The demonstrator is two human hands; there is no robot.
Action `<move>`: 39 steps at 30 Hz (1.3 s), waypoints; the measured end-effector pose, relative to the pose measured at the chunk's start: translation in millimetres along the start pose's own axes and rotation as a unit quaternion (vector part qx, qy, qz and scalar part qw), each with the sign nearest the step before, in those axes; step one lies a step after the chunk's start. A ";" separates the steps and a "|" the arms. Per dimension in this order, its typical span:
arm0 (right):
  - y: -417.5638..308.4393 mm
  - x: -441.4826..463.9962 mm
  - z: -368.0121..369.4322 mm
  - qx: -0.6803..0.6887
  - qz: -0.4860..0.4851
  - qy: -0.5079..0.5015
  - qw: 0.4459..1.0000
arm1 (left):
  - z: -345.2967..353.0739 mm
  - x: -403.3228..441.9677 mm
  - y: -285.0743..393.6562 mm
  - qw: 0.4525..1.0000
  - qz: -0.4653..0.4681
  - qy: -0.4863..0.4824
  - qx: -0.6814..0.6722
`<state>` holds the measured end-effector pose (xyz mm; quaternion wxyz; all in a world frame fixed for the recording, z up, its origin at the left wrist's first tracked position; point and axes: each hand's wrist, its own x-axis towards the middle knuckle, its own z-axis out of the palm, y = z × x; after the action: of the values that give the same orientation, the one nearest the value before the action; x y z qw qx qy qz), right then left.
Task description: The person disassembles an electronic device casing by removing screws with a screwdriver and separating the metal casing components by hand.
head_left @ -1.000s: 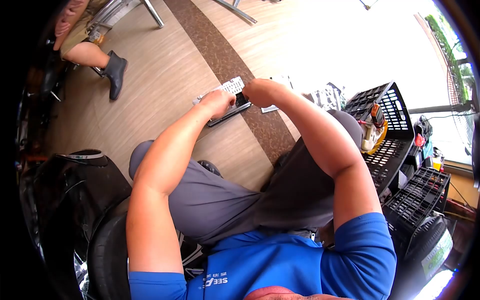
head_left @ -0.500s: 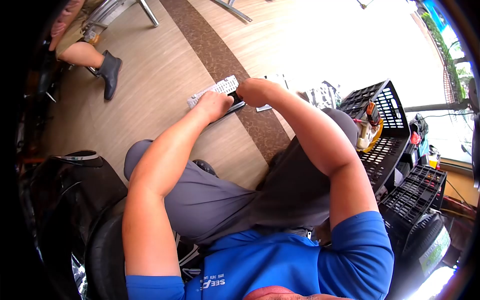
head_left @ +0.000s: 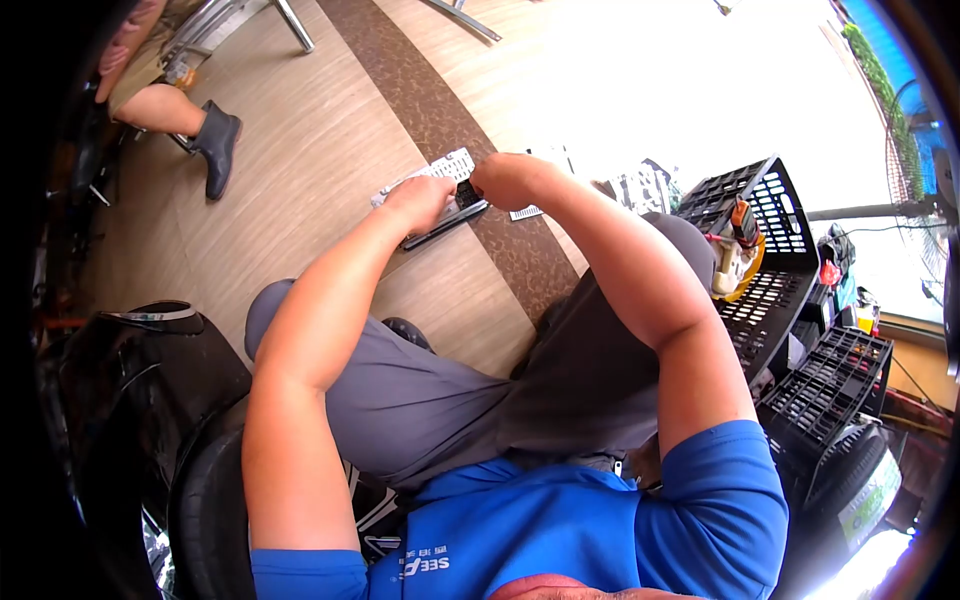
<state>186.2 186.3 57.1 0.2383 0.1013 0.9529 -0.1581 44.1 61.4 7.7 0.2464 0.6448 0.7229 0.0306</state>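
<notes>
Between my knees and the dark floor strip lies a black device (head_left: 466,196) with a long dark edge, and a white perforated panel (head_left: 455,163) is along its far side. My left hand (head_left: 424,200) is closed over the device's left part, fingers curled against it; its grip is too small to make out. Over the right end, my right hand (head_left: 500,179) has its fingers pressed together, pointing down at the device, and hides whatever they hold. A small white slotted piece (head_left: 525,212) lies just right of the device, partly behind my right forearm.
At the right stands a black crate (head_left: 775,215) with an orange-and-black tool (head_left: 743,222) in it. Another black crate (head_left: 830,385) is nearer me. A person's boot (head_left: 216,150) rests on the floor at the upper left. A black glossy object (head_left: 150,400) is on my left.
The view has shifted slightly, so most things appear a little further left. My left hand has moved a little along the device, uncovering more of its dark edge. My right hand stays at the right end.
</notes>
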 end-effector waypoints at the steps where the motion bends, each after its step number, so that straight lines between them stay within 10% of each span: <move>1: 0.4 0.7 -0.7 -0.008 -0.007 -0.005 1.000 | -0.8 0.0 -1.1 1.000 -0.001 -0.006 -0.006; 28: -8.8 -1.3 -2.6 -0.040 -0.020 -0.046 0.998 | 15.7 -2.2 7.1 0.987 0.089 0.087 0.103; 39: -10.8 -1.2 -1.7 -0.004 0.009 -0.039 0.999 | -2.2 -5.2 18.4 0.989 0.070 -0.018 0.128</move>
<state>183.6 176.7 61.8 0.2770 0.1032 0.9425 -0.1561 60.3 60.1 17.9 0.1722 0.7206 0.6693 -0.0563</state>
